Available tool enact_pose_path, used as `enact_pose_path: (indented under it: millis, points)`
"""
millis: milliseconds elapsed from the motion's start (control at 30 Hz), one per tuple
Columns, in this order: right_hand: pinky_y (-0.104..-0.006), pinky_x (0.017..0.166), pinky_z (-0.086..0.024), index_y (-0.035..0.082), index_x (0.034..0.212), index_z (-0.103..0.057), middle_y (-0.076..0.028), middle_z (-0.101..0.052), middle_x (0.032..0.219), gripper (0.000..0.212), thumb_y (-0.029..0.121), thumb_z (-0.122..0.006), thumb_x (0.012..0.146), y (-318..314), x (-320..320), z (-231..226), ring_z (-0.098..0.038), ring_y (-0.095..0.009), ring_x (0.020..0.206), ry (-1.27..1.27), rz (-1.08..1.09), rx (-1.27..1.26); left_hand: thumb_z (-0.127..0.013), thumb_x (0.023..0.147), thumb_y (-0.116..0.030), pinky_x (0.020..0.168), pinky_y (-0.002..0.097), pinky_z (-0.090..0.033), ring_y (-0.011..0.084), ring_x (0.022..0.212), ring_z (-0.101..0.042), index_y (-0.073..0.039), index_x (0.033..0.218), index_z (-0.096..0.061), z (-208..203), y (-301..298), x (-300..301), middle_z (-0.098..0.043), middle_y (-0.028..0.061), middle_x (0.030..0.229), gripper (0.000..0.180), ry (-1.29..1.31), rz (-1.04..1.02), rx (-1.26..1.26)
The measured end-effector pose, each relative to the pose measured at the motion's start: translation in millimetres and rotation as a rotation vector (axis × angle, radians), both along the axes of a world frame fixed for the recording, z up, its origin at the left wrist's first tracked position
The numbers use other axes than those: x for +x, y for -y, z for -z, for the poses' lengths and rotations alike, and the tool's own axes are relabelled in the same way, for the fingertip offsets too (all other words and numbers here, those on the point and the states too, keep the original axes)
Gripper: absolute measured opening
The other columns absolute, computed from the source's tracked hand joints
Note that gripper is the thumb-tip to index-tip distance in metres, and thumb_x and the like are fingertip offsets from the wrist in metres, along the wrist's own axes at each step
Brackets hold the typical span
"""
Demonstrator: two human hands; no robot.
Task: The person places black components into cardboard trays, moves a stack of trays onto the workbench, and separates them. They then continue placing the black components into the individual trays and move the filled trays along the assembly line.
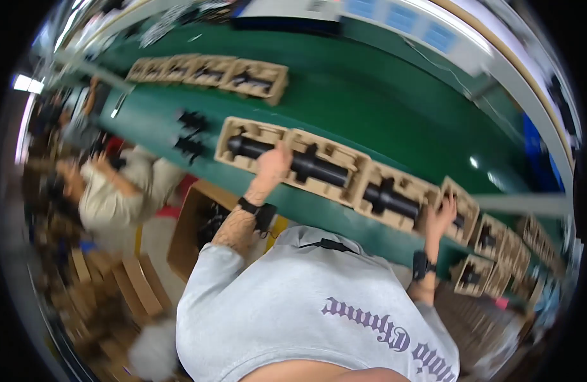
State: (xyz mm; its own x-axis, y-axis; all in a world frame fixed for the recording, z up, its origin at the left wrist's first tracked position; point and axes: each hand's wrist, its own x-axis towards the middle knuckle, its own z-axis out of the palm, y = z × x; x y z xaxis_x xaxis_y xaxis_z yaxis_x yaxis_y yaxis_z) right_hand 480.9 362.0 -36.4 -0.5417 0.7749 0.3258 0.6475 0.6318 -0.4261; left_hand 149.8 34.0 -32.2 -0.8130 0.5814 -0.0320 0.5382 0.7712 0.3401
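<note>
A row of tan moulded-pulp trays lies on the green bench in front of me, each holding a black tubular part that looks like a scope. My left hand (pixel 274 167) is over the right end of the leftmost tray (pixel 221 148), at its black scope-like part (pixel 247 147); its fingers are blurred and partly hidden. The second tray (pixel 360 181) holds a longer black part (pixel 319 170). My right hand (pixel 439 216), fingers apart, rests where the third tray (pixel 397 226) meets the fourth tray (pixel 473 213). Another black part (pixel 393 202) lies in the third tray.
More filled trays (pixel 486 235) stand at the right, and a row of trays (pixel 277 89) lies farther back. Black parts (pixel 190 146) lie loose left of my row. Below the bench edge stands an open cardboard box (pixel 185 239). A seated co-worker (pixel 118 191) is at left.
</note>
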Motion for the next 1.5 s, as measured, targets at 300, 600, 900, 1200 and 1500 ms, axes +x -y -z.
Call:
enact_pose_path:
  millis: [300, 600, 900, 1200, 1500]
  points:
    - [-0.0446, 0.1, -0.033, 0.006, 0.102, -0.06, -0.01, -0.046, 0.132, 0.041, 0.017, -0.064, 0.063, -22, -48, -34, -0.034, -0.037, 0.123, -0.235, 0.055, -0.15, -0.047, 0.089, -0.028, 0.057, 0.0459, -0.041, 0.0405, 0.064, -0.056, 0.004, 0.086, -0.051, -43, -10, -63, -0.056, 0.023, 0.065, 0.033, -0.123, 0.135, 0.289]
    - [-0.0481, 0.097, -0.034, 0.012, 0.11, -0.06, -0.021, -0.049, 0.124, 0.042, 0.023, -0.06, 0.07, -178, -67, -23, -0.037, -0.036, 0.122, -0.111, 0.148, -0.099, -0.047, 0.087, -0.027, 0.057, 0.0469, -0.047, 0.0389, 0.068, -0.058, -0.005, 0.083, -0.056, -29, -150, -102, -0.059, 0.0213, 0.075, 0.025, -0.576, 0.351, 0.135]
    - [-0.0392, 0.051, -0.048, 0.01, 0.083, -0.067, -0.01, -0.066, 0.077, 0.03, 0.039, -0.058, 0.077, -265, -29, 67, -0.062, -0.026, 0.063, 0.271, 0.451, 0.022, -0.066, 0.054, -0.024, 0.05, 0.0383, -0.047, 0.0266, 0.057, -0.059, -0.011, 0.062, -0.064, 34, -277, -47, -0.057, 0.0099, 0.06, 0.015, -0.684, 0.252, 0.22]
    - [-0.0554, 0.105, -0.023, 0.023, 0.102, -0.067, -0.001, -0.059, 0.115, 0.041, 0.05, -0.039, 0.091, -297, -57, 110, -0.035, -0.035, 0.123, 0.642, 0.901, -0.072, -0.062, 0.073, -0.011, 0.039, 0.0308, -0.031, 0.0157, 0.039, -0.032, -0.001, 0.082, -0.042, 104, -320, -26, -0.025, 0.002, 0.045, 0.024, -0.295, 0.157, -0.158]
    - [-0.0627, 0.097, -0.022, 0.016, 0.114, -0.058, -0.013, -0.051, 0.122, 0.05, 0.054, -0.049, 0.082, -331, -39, 132, -0.034, -0.041, 0.12, 0.353, 0.925, -0.349, -0.06, 0.076, -0.014, 0.038, 0.0303, -0.029, 0.016, 0.037, -0.028, -0.003, 0.074, -0.042, 114, -342, -24, -0.026, 0.0039, 0.046, 0.021, -0.258, 0.056, -0.122]
